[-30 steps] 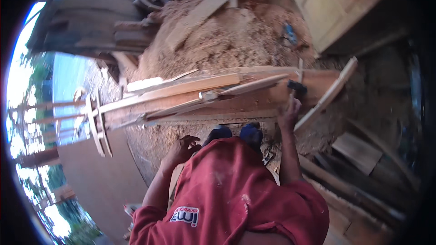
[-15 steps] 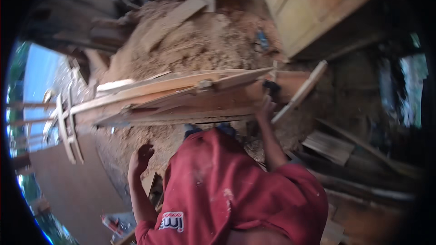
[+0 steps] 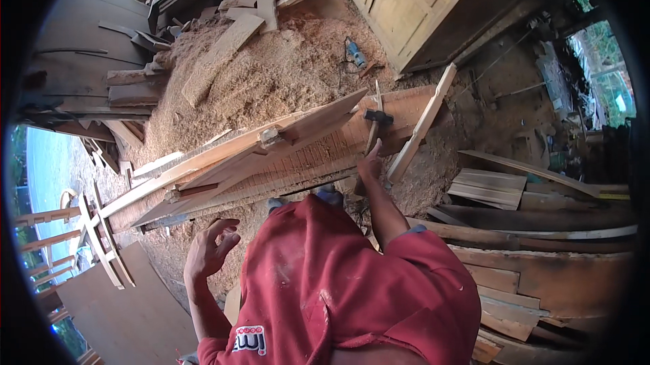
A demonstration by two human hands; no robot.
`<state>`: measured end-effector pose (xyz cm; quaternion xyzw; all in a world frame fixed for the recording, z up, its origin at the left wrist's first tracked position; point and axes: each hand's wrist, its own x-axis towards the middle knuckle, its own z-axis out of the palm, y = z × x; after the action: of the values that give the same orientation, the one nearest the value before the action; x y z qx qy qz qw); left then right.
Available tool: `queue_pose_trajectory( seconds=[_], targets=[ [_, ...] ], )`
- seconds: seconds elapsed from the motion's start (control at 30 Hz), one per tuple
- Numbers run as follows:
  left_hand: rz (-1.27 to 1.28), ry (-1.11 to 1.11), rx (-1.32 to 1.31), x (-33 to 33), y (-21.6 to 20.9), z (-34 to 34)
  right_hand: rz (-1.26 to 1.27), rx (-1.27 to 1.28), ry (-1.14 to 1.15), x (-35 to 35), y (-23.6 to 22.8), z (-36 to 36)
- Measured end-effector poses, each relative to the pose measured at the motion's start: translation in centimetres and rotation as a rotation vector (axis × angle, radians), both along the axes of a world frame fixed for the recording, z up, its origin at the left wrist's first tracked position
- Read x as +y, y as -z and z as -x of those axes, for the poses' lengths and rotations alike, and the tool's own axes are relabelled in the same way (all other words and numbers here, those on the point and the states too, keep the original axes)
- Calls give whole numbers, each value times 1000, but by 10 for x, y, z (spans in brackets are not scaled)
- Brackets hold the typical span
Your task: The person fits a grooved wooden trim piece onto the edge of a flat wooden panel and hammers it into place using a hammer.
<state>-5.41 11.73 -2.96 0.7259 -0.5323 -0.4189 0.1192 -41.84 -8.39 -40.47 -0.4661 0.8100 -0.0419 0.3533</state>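
My right hand (image 3: 369,165) is closed around the wooden handle of a hammer (image 3: 379,117). The hammer's dark head is above the fingers, over the right part of a long wooden workbench (image 3: 406,104). On the bench a wooden panel (image 3: 298,128) lies aslant, with a small wood block (image 3: 269,137) on it near the middle. A second small block sits by the panel's left end. My left hand (image 3: 213,246) hangs on the near side of the bench, fingers loosely curved and apart, holding nothing.
A pale wooden strip (image 3: 423,121) leans across the bench's right end. Beyond lie heaped wood shavings (image 3: 271,67), loose boards (image 3: 227,53) and a blue power tool (image 3: 355,53). A wooden cabinet piece (image 3: 420,6) stands far right. Stacked planks (image 3: 555,277) lie at right, a brown sheet (image 3: 128,311) at left.
The view has turned and sharpened, with the bench now tilting up more to the right. My left hand's fingers are a little more spread. The hammer remains in my right hand.
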Motion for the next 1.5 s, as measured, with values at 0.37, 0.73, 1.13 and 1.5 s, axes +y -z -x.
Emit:
queue_pose_trajectory(
  seconds=[0.37,0.73,1.13,1.5],
  targets=[
    [134,29,4,-13,-33,2,403,3,135,23,20,-16],
    [-249,-327,-200,48,-22,-95,512,20,-34,18,31,-36],
    [203,-908,-429,119,3,-125,1019,-114,-189,-98,-137,45],
    [655,-369,-828,53,-6,-135,1140,-28,-1360,-71,-358,-111]
  ],
)
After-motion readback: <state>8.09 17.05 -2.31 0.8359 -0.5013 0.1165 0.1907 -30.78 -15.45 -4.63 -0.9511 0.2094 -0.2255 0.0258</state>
